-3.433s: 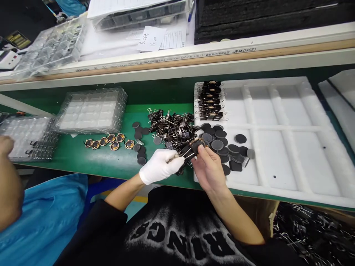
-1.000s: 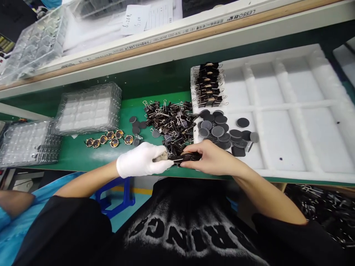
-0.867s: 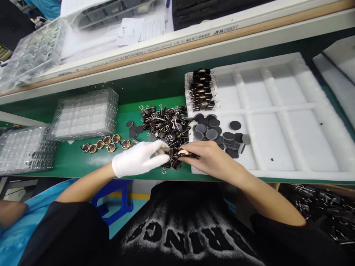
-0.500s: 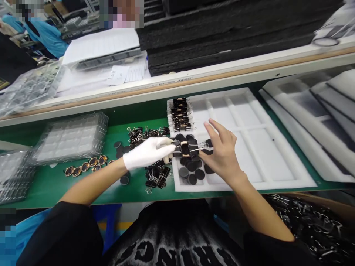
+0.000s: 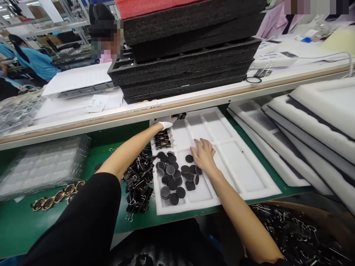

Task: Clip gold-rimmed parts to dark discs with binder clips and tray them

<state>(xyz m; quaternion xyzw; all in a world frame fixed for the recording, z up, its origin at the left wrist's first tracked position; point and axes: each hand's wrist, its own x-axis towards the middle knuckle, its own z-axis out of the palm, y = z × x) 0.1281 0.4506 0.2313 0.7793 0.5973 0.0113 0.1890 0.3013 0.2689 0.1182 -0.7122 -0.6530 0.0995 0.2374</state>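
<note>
My left hand, in a white glove, reaches to the far left of a white foam tray. Black binder clips clamped together stick out from its fingertips, partly hidden by the shelf edge. Just below the glove, a column of similar clamped binder clips lies in the tray's left compartment. My bare right hand hovers low over the tray with fingers spread, holding nothing. Beside its fingertips lie loose black round discs, with more discs spread over the left compartments.
A heap of loose binder clips sits left of the tray. Ring-shaped gold and black pieces and stacked clear plastic trays are further left. More foam trays lean at right. Above runs a shelf edge bearing black foam.
My left hand has carried the clamped binder clips from the tray's near left side to its far left end. My right hand has drawn away from the clips, and the camera view has shifted.
</note>
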